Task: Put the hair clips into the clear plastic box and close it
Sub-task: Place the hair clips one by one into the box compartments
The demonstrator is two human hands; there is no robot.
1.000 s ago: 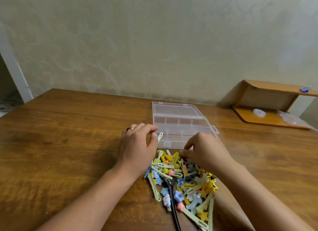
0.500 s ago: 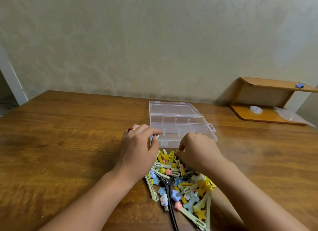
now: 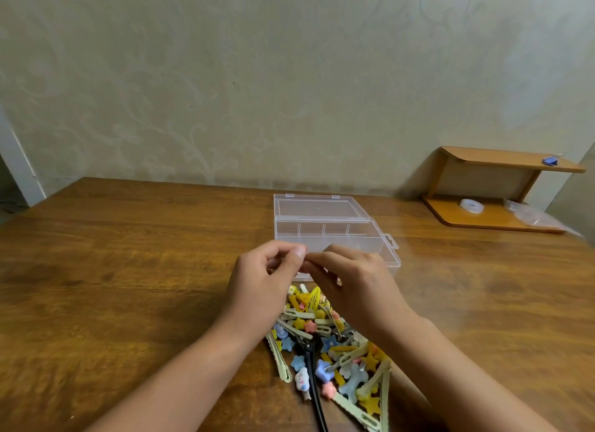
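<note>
The clear plastic box [image 3: 360,238] stands open on the wooden table [image 3: 128,270], its lid [image 3: 315,206] lying flat behind it. The divided compartments look empty. A heap of colourful hair clips [image 3: 328,341] lies just in front of the box, with a long black clip [image 3: 314,370] among them. My left hand [image 3: 260,283] and my right hand [image 3: 357,286] hover above the far end of the heap, at the box's front edge. Their fingertips meet and pinch one small clip between them, which the fingers mostly hide.
A small wooden shelf [image 3: 502,165] stands at the back right against the wall. It carries a tape roll [image 3: 471,205], a plastic bag [image 3: 531,217] and a blue binder clip [image 3: 550,160]. Bare table stretches left and right of the box.
Both hands have lifted off the heap and come together at the box's front edge. The left hand's pale clip is now hidden between the fingertips.
</note>
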